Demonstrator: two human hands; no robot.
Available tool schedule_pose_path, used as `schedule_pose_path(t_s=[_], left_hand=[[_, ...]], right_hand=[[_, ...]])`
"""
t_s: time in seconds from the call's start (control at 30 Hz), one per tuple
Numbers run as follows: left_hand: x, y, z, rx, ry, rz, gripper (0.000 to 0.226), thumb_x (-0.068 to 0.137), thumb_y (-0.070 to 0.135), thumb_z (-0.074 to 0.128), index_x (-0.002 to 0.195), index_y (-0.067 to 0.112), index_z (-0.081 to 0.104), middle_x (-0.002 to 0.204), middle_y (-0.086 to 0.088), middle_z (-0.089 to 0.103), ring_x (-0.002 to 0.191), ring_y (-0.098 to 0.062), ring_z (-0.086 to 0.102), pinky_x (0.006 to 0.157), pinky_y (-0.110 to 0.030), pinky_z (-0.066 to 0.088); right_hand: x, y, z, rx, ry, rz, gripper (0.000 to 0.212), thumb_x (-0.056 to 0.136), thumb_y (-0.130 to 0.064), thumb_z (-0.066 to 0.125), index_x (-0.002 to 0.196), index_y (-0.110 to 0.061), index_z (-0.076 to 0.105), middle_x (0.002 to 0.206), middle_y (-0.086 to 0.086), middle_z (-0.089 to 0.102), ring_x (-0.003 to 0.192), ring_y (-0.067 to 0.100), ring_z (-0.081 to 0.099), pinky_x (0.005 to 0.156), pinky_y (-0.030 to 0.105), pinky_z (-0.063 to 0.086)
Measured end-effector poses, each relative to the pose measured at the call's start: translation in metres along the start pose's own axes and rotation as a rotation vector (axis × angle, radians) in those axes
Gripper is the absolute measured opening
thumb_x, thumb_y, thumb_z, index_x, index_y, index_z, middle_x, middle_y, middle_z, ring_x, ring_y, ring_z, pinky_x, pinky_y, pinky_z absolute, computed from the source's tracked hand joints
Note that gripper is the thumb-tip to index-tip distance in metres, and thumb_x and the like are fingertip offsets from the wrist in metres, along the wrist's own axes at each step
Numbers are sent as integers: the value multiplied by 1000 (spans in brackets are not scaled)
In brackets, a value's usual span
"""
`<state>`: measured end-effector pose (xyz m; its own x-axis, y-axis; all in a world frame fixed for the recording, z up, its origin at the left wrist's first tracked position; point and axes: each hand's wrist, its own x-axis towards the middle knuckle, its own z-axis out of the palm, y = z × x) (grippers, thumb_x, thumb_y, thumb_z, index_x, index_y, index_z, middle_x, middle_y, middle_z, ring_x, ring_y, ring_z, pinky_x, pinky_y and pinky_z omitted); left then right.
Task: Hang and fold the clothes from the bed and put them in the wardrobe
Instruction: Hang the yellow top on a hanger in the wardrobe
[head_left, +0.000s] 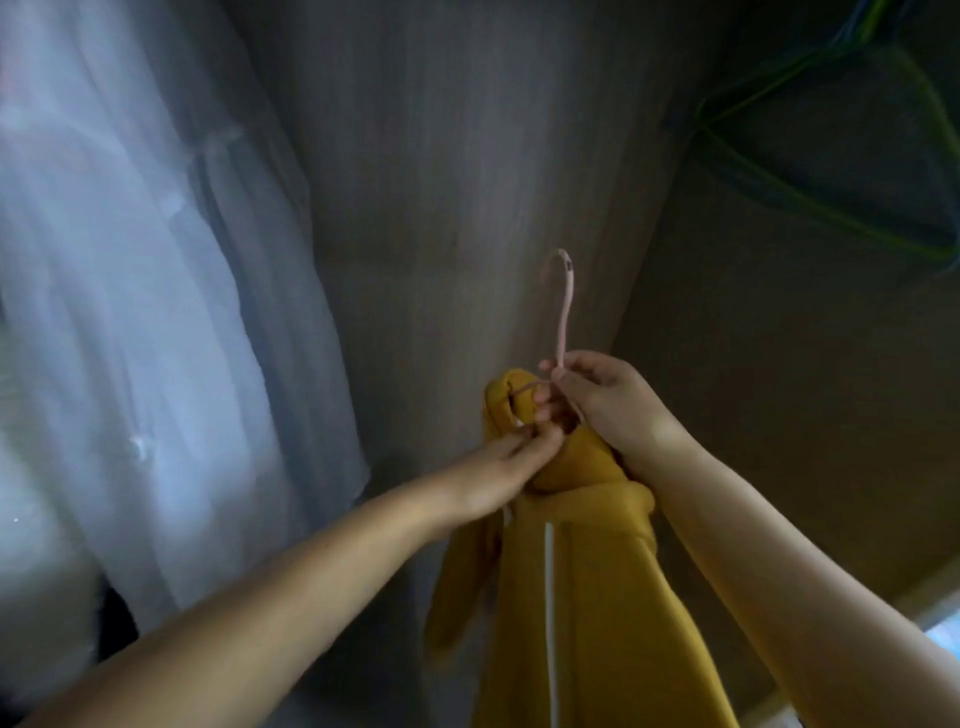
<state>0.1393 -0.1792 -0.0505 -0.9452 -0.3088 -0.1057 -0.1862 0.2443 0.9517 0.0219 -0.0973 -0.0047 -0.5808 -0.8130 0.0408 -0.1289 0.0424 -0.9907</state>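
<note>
Up against the grey-brown wardrobe panel (467, 182), mid-frame, both bare arms reach forward and up to a mustard-yellow garment (587, 597) on a pink plastic hanger (563, 306). Right hand (605, 400) grips the hanger at the base of its neck, fingers curled round the thin pink stem where the shoulder bar branches off; hook points up, free, not on any rail in view. Left hand (498, 467) pinches yellow fabric at the collar or hood area just beside the right hand's fingers, thumb and fingertips closed on the cloth. The two hands are nearly touching. Garment hangs down from the hanger between the forearms to the bottom edge, bunched and twisted at the top, with a white vertical stripe or zip line (549, 597) running down its front; exact garment type hard to tell, looks like a hoodie or zip jacket. One hanger arm pokes through a yellow fold on the left side. Pale sheer curtain (130, 312) fills the left of frame, lit from behind. Upper right, dim, a cluster of green and blue wire hangers (810, 171), blurred. Whole frame is soft with motion blur.
</note>
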Motion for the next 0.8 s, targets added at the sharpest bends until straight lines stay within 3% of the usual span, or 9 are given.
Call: schedule_pose_path(t_s=[0.07, 0.13, 0.23, 0.3, 0.43, 0.53, 0.7, 0.8], left_hand=[[-4, 21, 5, 24, -54, -42, 91, 74, 84, 39, 146, 29, 34, 149, 5, 40, 137, -19, 34, 116, -39, 26], [-8, 40, 1, 58, 35, -43, 86, 72, 81, 49, 141, 31, 37, 142, 5, 44, 132, -21, 39, 112, -45, 30], [-15, 48, -11, 4, 205, 91, 35, 85, 42, 64, 113, 23, 55, 108, 2, 63, 101, -12, 61, 95, -38, 49], [-22, 46, -18, 80, 286, 205, 25, 82, 31, 66, 102, 19, 58, 95, 4, 62, 82, -5, 64, 78, -27, 54], [-29, 62, -47, 176, 480, 288, 33, 76, 33, 68, 104, 26, 50, 105, 11, 49, 91, -7, 57, 74, -20, 50], [-35, 94, -77, 106, 684, 353, 27, 79, 21, 63, 104, 23, 51, 105, 3, 56, 89, -9, 59, 73, -19, 50], [-51, 148, -134, 74, 985, 461, 14, 76, 7, 57, 87, 16, 54, 98, -13, 65, 93, -28, 62, 84, -36, 50], [-54, 174, -172, 122, 1061, 480, 12, 79, 10, 57, 89, 16, 57, 90, -8, 66, 84, -23, 63, 74, -31, 51]], right_hand=[[17, -22, 11, -115, -33, -69, 17, 101, -9, 41, 104, -6, 57, 76, 6, 69, 64, 12, 69, 54, 19, 52], [29, -41, 24, -186, -73, -112, 16, 101, -9, 40, 100, -11, 56, 82, 9, 71, 70, 13, 71, 56, 18, 52], [41, -64, 40, -198, -71, -162, 16, 101, -8, 39, 103, -10, 55, 83, 9, 70, 65, 12, 70, 54, 19, 54], [48, -79, 46, -191, -2, -238, 19, 101, -8, 39, 109, -6, 56, 79, 7, 67, 52, 7, 63, 48, 17, 50], [61, -117, 70, -245, 92, -416, 26, 102, -14, 40, 121, -10, 57, 78, 0, 67, 50, 6, 57, 52, 18, 51], [68, -158, 96, -157, 96, -464, 29, 102, -11, 39, 128, -9, 52, 77, 2, 64, 43, 3, 51, 45, 18, 48], [75, -234, 142, -162, 45, -579, 34, 99, -1, 40, 133, -3, 45, 79, 2, 62, 37, 1, 52, 43, 18, 46], [82, -271, 163, -207, -7, -598, 32, 98, -6, 47, 130, -8, 44, 84, 1, 59, 39, -2, 56, 41, 12, 45]])
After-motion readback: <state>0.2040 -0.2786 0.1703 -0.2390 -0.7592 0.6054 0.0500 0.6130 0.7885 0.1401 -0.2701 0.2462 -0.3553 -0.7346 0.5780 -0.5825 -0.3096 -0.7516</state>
